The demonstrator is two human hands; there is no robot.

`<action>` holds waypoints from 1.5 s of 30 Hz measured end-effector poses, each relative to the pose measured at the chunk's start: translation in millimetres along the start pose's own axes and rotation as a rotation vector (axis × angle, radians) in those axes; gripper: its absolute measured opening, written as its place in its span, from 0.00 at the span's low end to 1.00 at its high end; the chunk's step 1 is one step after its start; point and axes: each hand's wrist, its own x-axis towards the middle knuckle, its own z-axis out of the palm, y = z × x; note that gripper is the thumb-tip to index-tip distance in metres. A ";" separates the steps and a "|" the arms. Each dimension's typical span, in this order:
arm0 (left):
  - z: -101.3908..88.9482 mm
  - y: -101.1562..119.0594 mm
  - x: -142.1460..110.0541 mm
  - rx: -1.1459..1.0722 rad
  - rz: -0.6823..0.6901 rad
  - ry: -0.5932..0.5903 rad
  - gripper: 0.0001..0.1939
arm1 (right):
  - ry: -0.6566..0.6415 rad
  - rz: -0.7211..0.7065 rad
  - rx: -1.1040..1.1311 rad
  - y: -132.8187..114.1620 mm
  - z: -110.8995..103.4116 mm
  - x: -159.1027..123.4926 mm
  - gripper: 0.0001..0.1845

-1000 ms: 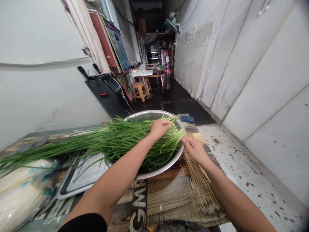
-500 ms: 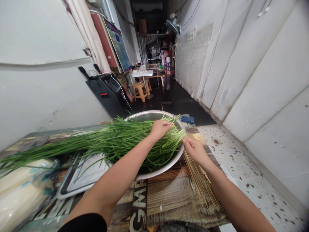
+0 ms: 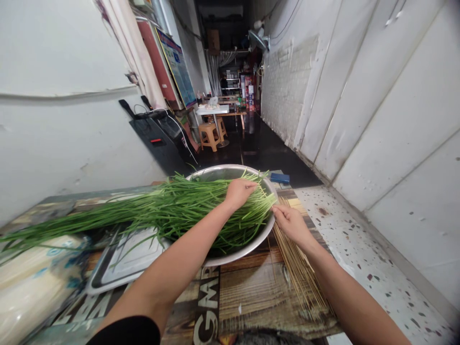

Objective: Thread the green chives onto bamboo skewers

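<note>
Long green garlic chives [image 3: 151, 207] lie across a round metal bowl [image 3: 247, 250], their leaves trailing far to the left and their pale stem ends at its right side. Over those stems my left hand [image 3: 240, 192] is closed, thumb and fingers pinching at the pale ends. At the bowl's right rim my right hand [image 3: 292, 223] is also closed, its fingertips pressed together against the stem tips. Whatever sits in that pinch is too small to make out. Under and beside my right hand, a bundle of thin bamboo skewers [image 3: 300, 278] lies on the patterned tabletop [image 3: 247, 297].
A white tray [image 3: 125, 261] lies left of the bowl, partly under the leaves. Plastic-wrapped pale packages [image 3: 39, 282] are at the left edge. Behind the bowl's right side is a blue box [image 3: 280, 178]. Farther back stand a small table [image 3: 212, 110] and orange stools [image 3: 209, 136].
Almost nothing differs. The view has shifted very slightly; both hands keep the same pinched positions at the stem ends.
</note>
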 end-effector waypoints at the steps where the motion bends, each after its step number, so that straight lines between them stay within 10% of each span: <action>1: 0.0 -0.5 0.4 0.013 0.016 -0.001 0.09 | 0.001 0.001 0.003 0.2 0.1 0.0 0.18; 9: 4.5 -5.7 -0.6 -0.025 0.117 -0.048 0.08 | 0.012 0.002 0.003 0.0 1.2 0.2 0.17; 15: -12.1 2.3 3.7 -0.030 0.382 -0.386 0.11 | 0.025 0.007 0.000 0.1 1.5 1.3 0.17; 20: -21.7 -1.4 5.2 0.259 0.118 -0.111 0.10 | 0.021 0.010 0.004 0.0 1.3 1.4 0.17; 30: -5.6 3.4 3.8 0.404 0.167 -0.391 0.07 | -0.001 0.002 -0.033 0.5 0.9 0.6 0.17; 41: -17.3 6.2 -1.8 0.583 0.161 -0.372 0.06 | -0.016 0.009 -0.065 -4.5 -1.1 -1.8 0.16; 45: -17.2 0.0 1.3 0.344 0.082 -0.236 0.09 | -0.014 0.003 -0.066 -6.4 -1.2 -2.0 0.17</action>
